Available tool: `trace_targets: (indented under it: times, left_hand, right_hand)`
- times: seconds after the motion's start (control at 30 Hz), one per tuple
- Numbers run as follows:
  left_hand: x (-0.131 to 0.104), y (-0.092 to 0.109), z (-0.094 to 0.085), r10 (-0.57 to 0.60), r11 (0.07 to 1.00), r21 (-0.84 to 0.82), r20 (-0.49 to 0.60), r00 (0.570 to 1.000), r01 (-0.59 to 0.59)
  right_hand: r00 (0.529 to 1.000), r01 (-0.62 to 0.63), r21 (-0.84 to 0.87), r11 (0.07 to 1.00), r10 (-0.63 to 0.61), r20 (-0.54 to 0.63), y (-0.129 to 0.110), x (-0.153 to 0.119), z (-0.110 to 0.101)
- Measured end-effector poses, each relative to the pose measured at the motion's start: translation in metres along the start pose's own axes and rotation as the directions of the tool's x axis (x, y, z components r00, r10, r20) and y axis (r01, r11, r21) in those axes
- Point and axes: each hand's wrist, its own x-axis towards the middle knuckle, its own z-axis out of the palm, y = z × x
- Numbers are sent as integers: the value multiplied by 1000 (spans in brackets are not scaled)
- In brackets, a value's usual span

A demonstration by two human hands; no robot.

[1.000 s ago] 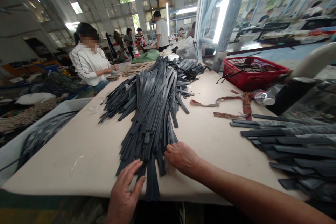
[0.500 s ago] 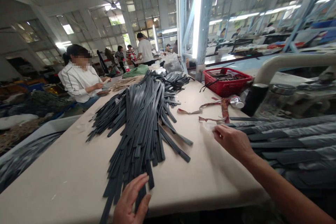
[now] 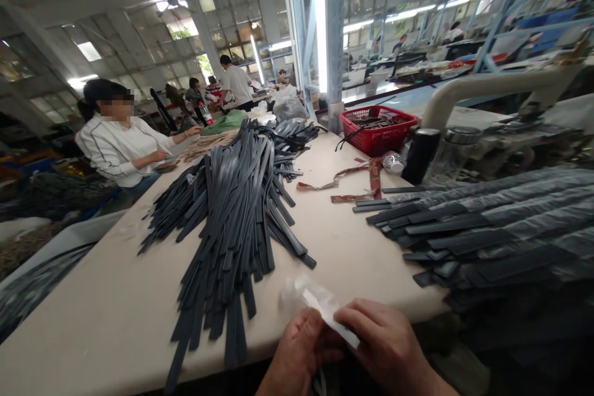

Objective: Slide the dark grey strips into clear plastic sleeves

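Observation:
At the table's front edge, my left hand [image 3: 297,352] and my right hand [image 3: 387,340] are close together, both closed on a thin, see-through plastic sleeve [image 3: 320,297]. A whiter, folded strip of it runs between my fingertips, and its loose end spreads out over the tabletop. Some pale strands hang below my left hand; what they belong to, I cannot make out. Left of my hands lies a large pile of dark grey straps [image 3: 232,210], their ends fanned toward me. To the right are more dark straps [image 3: 445,229], partly wrapped in clear plastic.
A red basket [image 3: 378,131] stands at the back right of the table [image 3: 116,322], beside a black bottle [image 3: 420,154] and a glass jar [image 3: 452,151]. Brown ribbon scraps [image 3: 375,179] lie before it. A co-worker [image 3: 123,142] works across at the left. A machine [image 3: 505,83] is at the right.
My right hand has brought the plastic from beside the wrapped straps to the table's front. My left hand has left the strap pile and closed on the plastic too. The view has shifted right.

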Motion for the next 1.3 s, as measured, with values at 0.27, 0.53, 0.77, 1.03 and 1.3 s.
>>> trace_targets:
  times: [0.27, 0.53, 0.77, 1.03, 1.3]
  left_hand:
    - [-3, 10, 2, 97, 987, -105, -229, 969, -124]
    - [3, 64, -4, 285, 958, 46, -256, 924, -282]
    - [-14, 105, -12, 304, 950, -1, -206, 930, -311]
    - [-11, 94, -14, 355, 929, 171, -159, 921, -329]
    - [-20, 73, 5, 282, 803, 520, 100, 954, -292]
  right_hand:
    - [997, 56, 50, 997, -59, 57, 0, -30, 7]
    - [985, -166, 158, 973, 170, -16, 24, -8, -12]
    - [755, -466, 114, 877, 462, -466, 85, -5, -40]
    - [859, -439, 346, 829, 500, -108, 16, 21, -30]
    - [803, -595, 738, 317, 246, 543, -33, 71, 21]
